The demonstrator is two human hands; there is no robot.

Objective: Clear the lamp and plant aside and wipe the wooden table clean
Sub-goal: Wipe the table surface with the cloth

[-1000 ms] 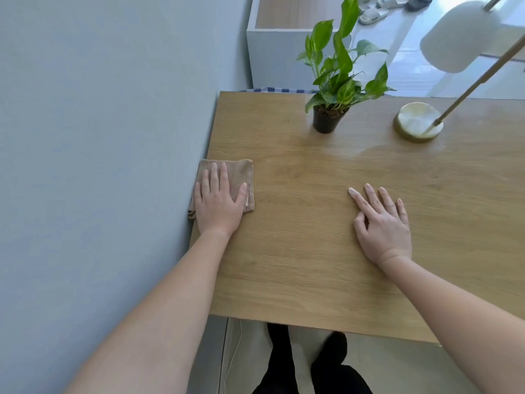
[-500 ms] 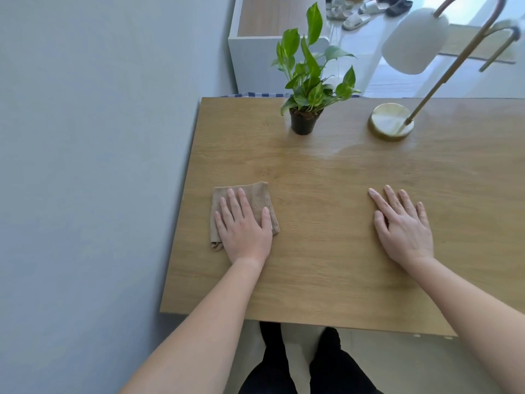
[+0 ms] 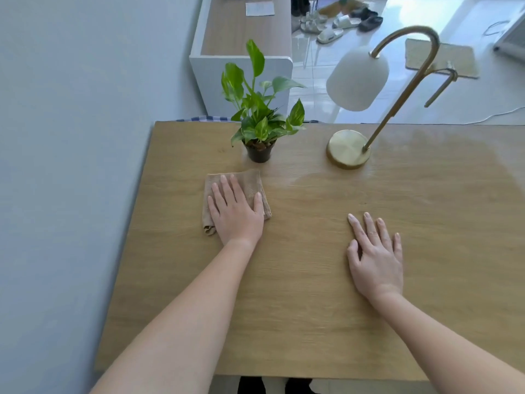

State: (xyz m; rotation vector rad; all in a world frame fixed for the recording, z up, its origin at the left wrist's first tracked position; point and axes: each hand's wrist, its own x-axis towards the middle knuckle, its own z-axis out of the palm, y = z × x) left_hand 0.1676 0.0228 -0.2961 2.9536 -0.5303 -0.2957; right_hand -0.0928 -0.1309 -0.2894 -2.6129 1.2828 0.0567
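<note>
Her flat left hand [image 3: 234,213] presses the folded tan cloth [image 3: 250,184] onto the wooden desk [image 3: 312,308] near its left edge to wipe, while the open right hand [image 3: 375,255] braces.

Left hand [image 3: 234,213] presses flat on a folded tan cloth [image 3: 250,184] at frame centre-left — right hand [image 3: 375,255] flat on the wooden table [image 3: 312,308]; plant [image 3: 260,120] and lamp [image 3: 348,149] stand above.

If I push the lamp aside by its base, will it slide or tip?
Probably slides: the lamp has a flat, heavy-looking brass base. Its shade hangs from a tall arched stem, so pushing high may tip it. Shade looks breakable.
</note>
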